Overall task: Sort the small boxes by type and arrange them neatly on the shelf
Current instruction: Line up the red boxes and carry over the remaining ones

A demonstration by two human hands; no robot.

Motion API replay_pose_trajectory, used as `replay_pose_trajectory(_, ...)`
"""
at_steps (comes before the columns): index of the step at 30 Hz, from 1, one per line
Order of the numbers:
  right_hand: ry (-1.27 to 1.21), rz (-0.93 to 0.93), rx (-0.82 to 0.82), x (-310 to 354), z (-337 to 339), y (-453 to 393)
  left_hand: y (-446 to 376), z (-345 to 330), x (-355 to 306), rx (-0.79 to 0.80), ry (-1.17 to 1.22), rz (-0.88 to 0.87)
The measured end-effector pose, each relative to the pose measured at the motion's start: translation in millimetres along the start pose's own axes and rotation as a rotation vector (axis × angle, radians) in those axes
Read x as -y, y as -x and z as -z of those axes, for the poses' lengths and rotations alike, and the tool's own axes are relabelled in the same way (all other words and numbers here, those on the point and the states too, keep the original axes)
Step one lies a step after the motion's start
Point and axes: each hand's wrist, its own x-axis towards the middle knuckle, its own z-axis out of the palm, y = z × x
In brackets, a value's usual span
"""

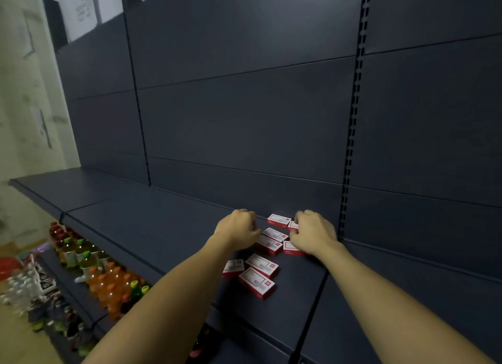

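Observation:
Several small red-and-white boxes lie scattered flat on the dark shelf (pixel 168 227). One box (pixel 279 219) sits against the back panel, two (pixel 275 234) (pixel 269 245) lie in the middle, and three more (pixel 262 266) (pixel 256 283) (pixel 233 268) are nearer the front edge. My left hand (pixel 239 229) is curled into a fist just left of the middle boxes; what is under its fingers is hidden. My right hand (pixel 312 233) curls its fingers round a back box (pixel 292 225) and covers part of another box (pixel 290 249).
The dark back panel (pixel 244 119) rises right behind the boxes, with a slotted upright (pixel 350 146) to the right. On the lower shelf at the left stand bottles of orange and dark drinks (pixel 108 282). A pale wall (pixel 27 92) is at the far left.

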Motion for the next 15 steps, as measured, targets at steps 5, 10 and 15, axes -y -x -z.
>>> replay_pose_trajectory(5, -0.05, -0.05, -0.064, -3.3, -9.5, -2.0, -29.0, -15.4, 8.3, 0.01, 0.116, -0.064)
replay_pose_trajectory(10, -0.07, -0.107, -0.079, -5.6, -16.9, 11.2, -50.9, -34.1, 22.9, 0.062, 0.22, -0.144)
replay_pose_trajectory(15, -0.12, -0.169, -0.077, -5.4, -29.3, 25.2, -64.8, -47.9, 38.6, 0.127, 0.365, -0.246)
